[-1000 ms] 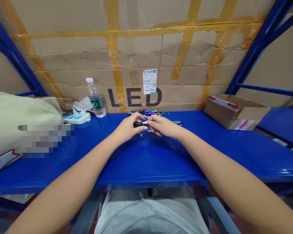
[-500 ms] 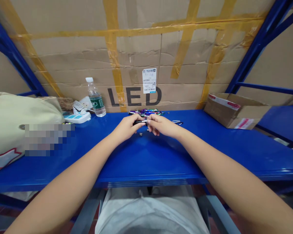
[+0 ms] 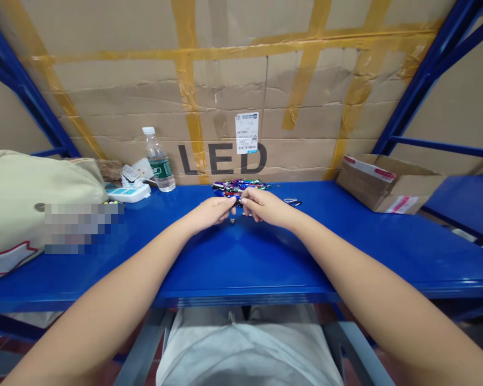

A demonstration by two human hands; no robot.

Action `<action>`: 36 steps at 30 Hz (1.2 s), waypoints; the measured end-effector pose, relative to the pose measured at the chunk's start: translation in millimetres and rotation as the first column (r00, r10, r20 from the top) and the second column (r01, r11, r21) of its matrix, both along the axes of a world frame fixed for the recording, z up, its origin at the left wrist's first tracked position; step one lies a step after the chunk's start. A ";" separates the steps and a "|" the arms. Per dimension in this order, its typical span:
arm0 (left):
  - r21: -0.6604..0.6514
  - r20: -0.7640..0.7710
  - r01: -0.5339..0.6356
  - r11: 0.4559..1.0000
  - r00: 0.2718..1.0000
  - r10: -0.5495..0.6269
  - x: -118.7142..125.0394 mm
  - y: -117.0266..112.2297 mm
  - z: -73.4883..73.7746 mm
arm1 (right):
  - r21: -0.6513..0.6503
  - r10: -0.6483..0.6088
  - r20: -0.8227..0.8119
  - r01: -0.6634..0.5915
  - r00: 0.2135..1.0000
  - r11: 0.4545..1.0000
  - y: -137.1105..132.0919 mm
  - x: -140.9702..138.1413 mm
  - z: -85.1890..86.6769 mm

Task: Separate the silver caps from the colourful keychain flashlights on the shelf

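My left hand (image 3: 216, 210) and my right hand (image 3: 261, 203) meet over the middle of the blue table, fingertips almost touching. Both are closed in a pinch around a small dark piece (image 3: 238, 202), mostly covered by the fingers. Right behind them lies a pile of shiny coloured metal carabiners (image 3: 241, 185) in purple, blue, green and red. A silver and black carabiner (image 3: 292, 201) lies to the right of my right hand. Just in front of my fingers, a tiny metal bit (image 3: 232, 221) rests on the table.
A water bottle (image 3: 160, 163) and a white power strip (image 3: 129, 192) stand at the back left. A pale green bag (image 3: 36, 187) takes up the left end. An open cardboard box (image 3: 386, 185) sits at right. Behind the table (image 3: 245, 262) rises a large taped cardboard wall (image 3: 306, 107).
My left hand has dropped slightly and turned, its fingers now more curled. The long dark shiny thing seen in it before is now mostly hidden. My right hand has hardly moved.
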State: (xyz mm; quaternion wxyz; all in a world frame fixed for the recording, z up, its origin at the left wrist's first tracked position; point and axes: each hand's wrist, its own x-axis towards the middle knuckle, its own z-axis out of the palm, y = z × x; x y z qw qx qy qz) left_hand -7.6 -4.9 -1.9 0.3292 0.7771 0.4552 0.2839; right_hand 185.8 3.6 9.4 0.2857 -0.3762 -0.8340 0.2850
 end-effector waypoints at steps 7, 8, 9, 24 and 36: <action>0.588 -0.139 -0.050 0.808 0.977 0.161 3.6 5.2 -1.9 | -0.294 -0.085 -0.116 0.047 0.990 0.955 7.6 -1.9 -6.3; 0.600 -0.156 -0.045 0.799 0.973 0.172 3.4 5.7 -1.1 | -0.319 -0.083 -0.137 0.036 0.987 0.947 7.9 -2.0 -6.5; 0.599 -0.174 -0.045 0.799 0.967 0.185 3.4 6.2 -0.4 | -0.331 -0.077 -0.153 0.022 0.985 0.943 7.7 -2.0 -6.3; 0.351 -0.334 0.080 0.933 0.941 0.045 5.9 23.9 -17.6 | -0.087 -0.056 0.352 0.092 0.934 0.992 12.2 16.1 -1.2; 0.487 -0.377 0.096 0.868 0.919 0.110 -3.6 28.5 -11.6 | -0.086 -0.137 0.347 0.177 0.928 0.980 16.9 27.8 1.5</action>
